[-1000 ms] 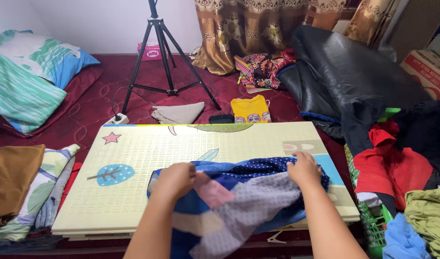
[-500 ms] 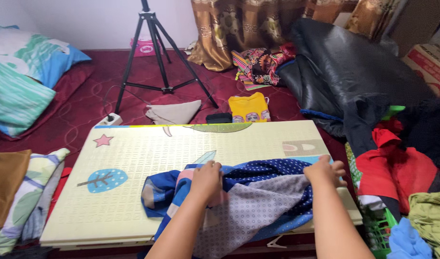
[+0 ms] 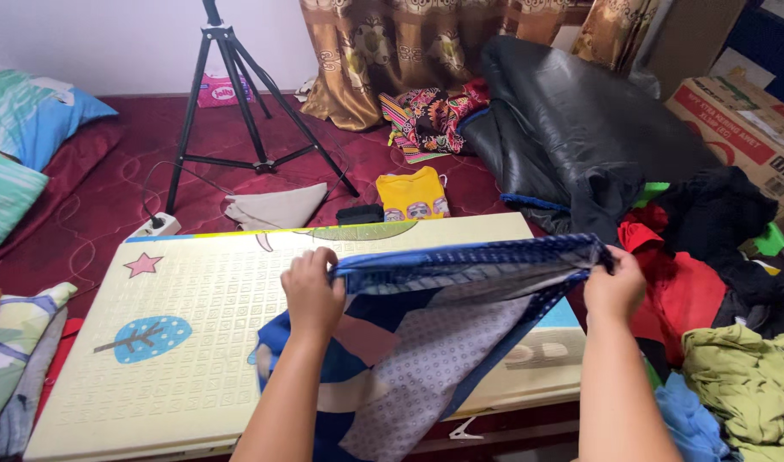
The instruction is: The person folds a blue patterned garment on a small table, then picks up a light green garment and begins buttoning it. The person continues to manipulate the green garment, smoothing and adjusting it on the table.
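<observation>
I hold up a blue patterned cloth point(image 3: 443, 334) with grey, pink and dotted patches. My left hand point(image 3: 313, 291) grips its upper edge at the left, and my right hand point(image 3: 615, 285) grips the same edge at the right. The edge is stretched taut between them. The rest of the cloth hangs down over the near part of a pale yellow foam mat point(image 3: 195, 342) printed with a star and a blue tree.
A black tripod point(image 3: 238, 94) stands on the maroon mattress behind the mat. Beyond the mat lie a yellow shirt point(image 3: 412, 193) and a beige cloth point(image 3: 276, 207). At right is a heap of clothes point(image 3: 708, 282); folded clothes point(image 3: 15, 359) are at left. A cardboard box point(image 3: 742, 111) stands far right.
Both hands have lifted the cloth's top edge off the mat and pulled apart, so the edge is now stretched out. The view has shifted to the right.
</observation>
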